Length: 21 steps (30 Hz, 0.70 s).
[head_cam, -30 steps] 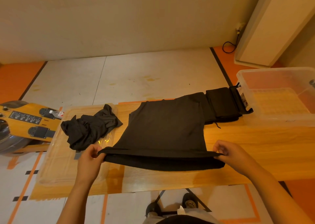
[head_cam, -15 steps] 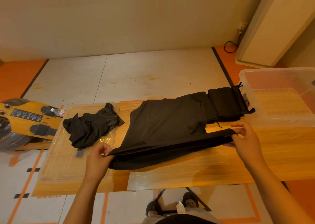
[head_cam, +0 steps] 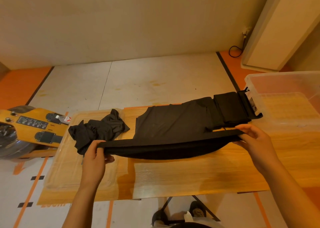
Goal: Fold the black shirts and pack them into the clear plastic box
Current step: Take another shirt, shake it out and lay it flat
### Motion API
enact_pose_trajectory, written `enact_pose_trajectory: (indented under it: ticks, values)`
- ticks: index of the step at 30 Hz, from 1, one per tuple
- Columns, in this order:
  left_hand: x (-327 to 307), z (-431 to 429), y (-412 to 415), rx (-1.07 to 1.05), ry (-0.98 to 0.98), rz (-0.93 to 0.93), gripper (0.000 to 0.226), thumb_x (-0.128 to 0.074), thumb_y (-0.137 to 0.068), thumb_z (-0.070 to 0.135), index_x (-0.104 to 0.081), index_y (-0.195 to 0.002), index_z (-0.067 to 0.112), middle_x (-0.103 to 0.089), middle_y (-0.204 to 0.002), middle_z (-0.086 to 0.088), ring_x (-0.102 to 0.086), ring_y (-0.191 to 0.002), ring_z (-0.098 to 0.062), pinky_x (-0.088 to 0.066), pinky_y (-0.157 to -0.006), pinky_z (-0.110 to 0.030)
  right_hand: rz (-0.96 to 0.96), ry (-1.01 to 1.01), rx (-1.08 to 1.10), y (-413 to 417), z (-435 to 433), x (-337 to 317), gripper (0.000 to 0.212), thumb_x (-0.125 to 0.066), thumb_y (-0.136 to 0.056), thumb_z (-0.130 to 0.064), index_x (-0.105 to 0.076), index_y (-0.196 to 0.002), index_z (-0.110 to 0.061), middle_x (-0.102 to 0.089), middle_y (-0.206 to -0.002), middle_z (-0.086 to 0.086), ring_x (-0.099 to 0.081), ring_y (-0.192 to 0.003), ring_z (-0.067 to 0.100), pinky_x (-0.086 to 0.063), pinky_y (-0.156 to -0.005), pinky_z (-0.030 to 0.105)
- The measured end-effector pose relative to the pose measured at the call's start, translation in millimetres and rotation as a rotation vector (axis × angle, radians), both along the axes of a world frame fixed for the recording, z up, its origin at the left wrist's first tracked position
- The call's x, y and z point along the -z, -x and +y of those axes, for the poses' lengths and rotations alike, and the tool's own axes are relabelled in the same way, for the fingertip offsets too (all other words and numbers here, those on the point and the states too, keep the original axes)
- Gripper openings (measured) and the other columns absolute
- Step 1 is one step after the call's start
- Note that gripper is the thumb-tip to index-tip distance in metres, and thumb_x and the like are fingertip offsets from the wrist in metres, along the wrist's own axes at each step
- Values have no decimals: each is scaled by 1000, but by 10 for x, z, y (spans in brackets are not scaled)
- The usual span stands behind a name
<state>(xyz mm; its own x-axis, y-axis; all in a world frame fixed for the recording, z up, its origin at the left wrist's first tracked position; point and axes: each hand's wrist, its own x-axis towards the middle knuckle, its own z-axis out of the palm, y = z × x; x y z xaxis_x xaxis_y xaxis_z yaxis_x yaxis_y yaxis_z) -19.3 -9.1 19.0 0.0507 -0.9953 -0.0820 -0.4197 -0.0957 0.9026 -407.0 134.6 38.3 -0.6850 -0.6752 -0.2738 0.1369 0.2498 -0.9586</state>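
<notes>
Both hands are curled closed on the same black shirt: the left hand has its fingers hooked over the near-left corner, and the right hand pinches the near-right corner between thumb and fingers. That near edge is lifted off the bench and sags a bit between the hands, while the far part of the shirt lies flat on the wood. A folded shirt sits at the far right, just outside the clear plastic box and right up against its black latch. A crumpled shirt lies to the left on a clear plastic lid. Off the left end there's a yellow machine. Beyond the bench, the floor is pale panels with orange strips, meeting a beige wall, plus a black cable by a white cabinet.
</notes>
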Motion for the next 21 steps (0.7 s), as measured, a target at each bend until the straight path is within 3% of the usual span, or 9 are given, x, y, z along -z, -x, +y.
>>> enact_pose_trajectory:
  ticks: [2, 5, 8, 10, 13, 17, 21]
  values:
    - [1, -5, 30, -73, 19, -22, 22, -33, -102, 8, -54, -107, 9, -61, -86, -15, -63, -67, -31, -57, -72, -46, -13, 9, 1, -10, -18, -13, 17, -53, -94, -1, -63, -97, -14, -65, -101, 8, -65, -95, 22, -58, -63, 19]
    - [-39, 14, 103, -73, -24, 67, 23, -29, -103, 7, -52, -104, 10, -61, -83, -23, -62, -57, -22, -60, -63, -38, -68, 12, 14, -20, -29, -12, 19, -48, -97, -4, -61, -105, -15, -64, -107, 8, -67, -95, 23, -60, -67, 25]
    - [-72, 36, 182, -77, -120, 261, 23, -31, -103, 3, -54, -107, 6, -60, -95, -16, -65, -78, -23, -59, -58, -24, -160, 21, 26, -39, -33, 4, 26, -41, -100, -3, -61, -107, -17, -61, -113, 7, -66, -100, 24, -60, -73, 28]
    - [-74, 46, 201, -106, -171, 353, 21, -39, -102, 4, -58, -109, 5, -62, -101, -13, -65, -89, -25, -59, -62, -23, -208, 26, 42, -55, -29, 16, 27, -41, -100, -1, -63, -104, -16, -61, -115, 9, -64, -103, 23, -59, -73, 25]
    - [-90, 82, 198, -129, -230, 465, 17, -45, -100, 8, -62, -102, 8, -66, -98, -12, -66, -91, -23, -59, -68, -24, -262, 29, 55, -68, -10, 30, 24, -45, -96, 3, -64, -105, -9, -62, -112, 12, -62, -105, 21, -57, -70, 18]
    - [-122, 123, 189, -129, -283, 541, 13, -48, -99, 11, -61, -98, 6, -66, -93, -10, -65, -89, -20, -59, -67, -22, -180, 0, 27, -104, 4, 30, 13, -55, -91, 1, -64, -98, -7, -66, -98, 10, -63, -97, 20, -56, -67, 16]
    - [-107, 130, 161, -101, -276, 481, 8, -52, -96, 8, -60, -98, 7, -65, -96, -11, -65, -90, -21, -56, -72, -29, -2, -107, 17, -143, -7, 82, 3, -66, -87, -10, -64, -86, -9, -67, -92, 13, -64, -90, 22, -53, -78, 32]
